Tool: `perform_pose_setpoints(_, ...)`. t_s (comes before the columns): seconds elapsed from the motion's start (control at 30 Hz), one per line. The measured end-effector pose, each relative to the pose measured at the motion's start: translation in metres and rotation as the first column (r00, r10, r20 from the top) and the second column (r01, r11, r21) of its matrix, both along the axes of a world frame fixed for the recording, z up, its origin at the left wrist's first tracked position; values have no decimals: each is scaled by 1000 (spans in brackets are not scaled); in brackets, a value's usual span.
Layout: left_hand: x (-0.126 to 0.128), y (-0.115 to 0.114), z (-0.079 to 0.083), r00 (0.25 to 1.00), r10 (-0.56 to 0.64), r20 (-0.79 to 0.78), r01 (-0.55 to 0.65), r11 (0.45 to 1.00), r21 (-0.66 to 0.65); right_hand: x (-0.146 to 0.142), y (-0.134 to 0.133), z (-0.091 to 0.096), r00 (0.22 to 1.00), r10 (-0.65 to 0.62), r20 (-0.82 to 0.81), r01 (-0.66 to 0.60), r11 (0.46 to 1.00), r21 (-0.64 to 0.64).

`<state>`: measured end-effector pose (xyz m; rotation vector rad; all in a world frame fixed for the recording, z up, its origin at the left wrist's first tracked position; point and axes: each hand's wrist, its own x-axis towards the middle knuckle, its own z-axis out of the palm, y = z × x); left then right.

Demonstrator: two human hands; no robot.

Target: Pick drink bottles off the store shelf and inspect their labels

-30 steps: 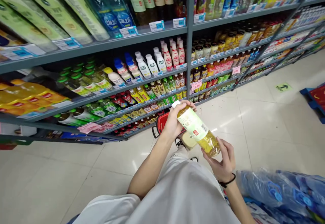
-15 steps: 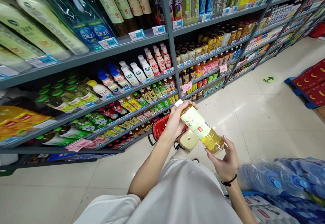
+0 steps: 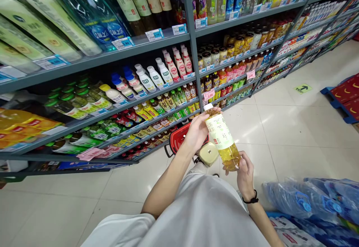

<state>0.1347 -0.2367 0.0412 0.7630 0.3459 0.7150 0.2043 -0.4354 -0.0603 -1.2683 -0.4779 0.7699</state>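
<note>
A bottle of yellow drink (image 3: 221, 133) with a white cap and a pale green label is held tilted in front of me, its cap end toward the shelves. Its upper part is gripped by my left hand (image 3: 197, 130), with the fingertips partly hidden behind the bottle. My right hand (image 3: 244, 174) closes around the bottle's base, thumb and fingers against it. A black band circles my right wrist. Below the bottle, a red shopping basket (image 3: 177, 138) stands on the floor with a cream-coloured container (image 3: 209, 153) beside it, both partly covered by my left arm and hand.
Grey shelves (image 3: 126, 58) packed with drink bottles run along the left and ahead. Large bundled water bottles (image 3: 301, 198) are stacked at the lower right. Red boxes (image 3: 346, 90) sit on a blue pallet at the far right. A green arrow sticker (image 3: 303, 88) marks the tiled floor.
The bottle has turned about its length, so its label shows another side, and it stands steeper. My right hand has shifted left with the base; both hands still hold it.
</note>
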Motion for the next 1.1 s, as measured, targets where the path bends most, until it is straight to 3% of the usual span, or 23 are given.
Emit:
perform_pose_setpoints(0.13,0,3,-6,999,42,-27,-42,999,26,-5,6,11,985,68,-158,-63,997,34)
perform_pose_setpoints(0.4,10,6,-20,981,113,-160,-127,989,-78,2,6,16,904,222,-365,-245,969,-18)
perform_pose_setpoints(0.57,20,4,-24,963,120,-241,-163,972,-167,5,5,17,858,200,-473,-255,965,-54)
perform_pose_setpoints(0.7,23,1,-26,965,110,-237,-149,977,-152,8,3,16,842,164,-513,-227,972,-62)
perform_pose_setpoints(0.83,24,0,-22,984,75,-160,-87,994,-73,12,-1,16,924,106,-366,-122,992,-20)
perform_pose_setpoints(0.93,26,1,-20,993,64,-103,-72,994,-77,11,-2,12,985,-63,-163,61,998,-22)
perform_pose_setpoints(1.1,28,4,-24,994,46,-96,-55,994,-96,8,-6,-3,936,-266,230,265,964,35)
